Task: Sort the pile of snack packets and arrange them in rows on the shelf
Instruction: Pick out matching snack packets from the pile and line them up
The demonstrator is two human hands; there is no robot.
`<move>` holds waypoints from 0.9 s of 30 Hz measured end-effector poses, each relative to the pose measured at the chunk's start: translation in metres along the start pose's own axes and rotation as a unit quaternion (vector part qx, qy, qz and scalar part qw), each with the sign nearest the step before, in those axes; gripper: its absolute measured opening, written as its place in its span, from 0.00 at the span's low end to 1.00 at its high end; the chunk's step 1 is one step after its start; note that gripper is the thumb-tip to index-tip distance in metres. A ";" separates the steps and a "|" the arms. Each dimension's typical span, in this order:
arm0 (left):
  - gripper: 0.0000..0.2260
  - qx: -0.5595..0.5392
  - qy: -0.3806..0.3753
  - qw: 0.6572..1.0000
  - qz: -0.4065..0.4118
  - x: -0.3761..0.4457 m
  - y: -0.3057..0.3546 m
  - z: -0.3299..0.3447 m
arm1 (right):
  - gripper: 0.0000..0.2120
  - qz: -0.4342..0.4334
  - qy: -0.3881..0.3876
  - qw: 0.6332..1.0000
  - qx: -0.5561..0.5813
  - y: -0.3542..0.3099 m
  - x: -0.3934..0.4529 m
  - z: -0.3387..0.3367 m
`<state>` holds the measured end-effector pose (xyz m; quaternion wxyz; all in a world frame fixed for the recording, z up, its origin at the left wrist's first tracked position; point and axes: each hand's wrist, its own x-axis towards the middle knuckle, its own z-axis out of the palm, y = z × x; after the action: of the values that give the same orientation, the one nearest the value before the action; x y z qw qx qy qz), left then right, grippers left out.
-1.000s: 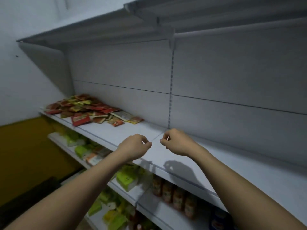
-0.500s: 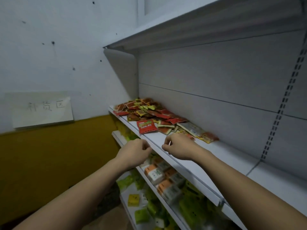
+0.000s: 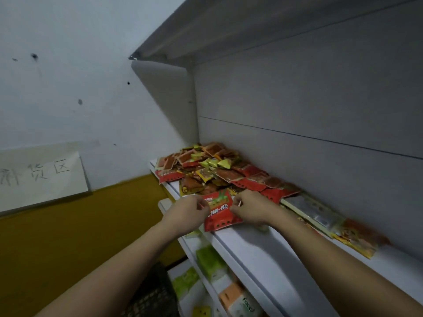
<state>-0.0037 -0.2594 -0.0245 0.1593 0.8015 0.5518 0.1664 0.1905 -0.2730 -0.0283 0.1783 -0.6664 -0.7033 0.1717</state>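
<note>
On the white shelf (image 3: 263,250), at its left end against the wall, lies the pile of snack packets (image 3: 215,170), mostly red and yellow. Nearest the front edge a big red packet (image 3: 219,213) lies flat. Both hands reach it: the left hand (image 3: 185,213) has curled fingers at the packet's left side, the right hand (image 3: 249,208) at its right side, and they seem to pinch its edges, though blur hides the fingertips. Below, lower shelves (image 3: 194,291) carry green and orange boxes.
</note>
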 end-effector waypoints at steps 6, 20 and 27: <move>0.12 0.011 -0.001 1.000 0.005 0.082 -0.025 -0.004 | 0.11 -0.005 -0.006 1.000 -0.021 -0.003 0.081 -0.011; 0.07 -0.071 -0.006 0.991 0.111 0.323 -0.107 -0.017 | 0.14 0.160 0.156 0.975 0.005 0.022 0.290 -0.017; 0.07 -0.119 0.049 0.971 0.199 0.437 -0.115 -0.031 | 0.11 0.280 0.252 0.923 0.081 0.029 0.377 -0.020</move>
<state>0.0337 0.1918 -0.0070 0.1900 0.8612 0.3647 0.2988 0.2078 0.1054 -0.0161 0.3479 -0.8405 -0.4039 0.0971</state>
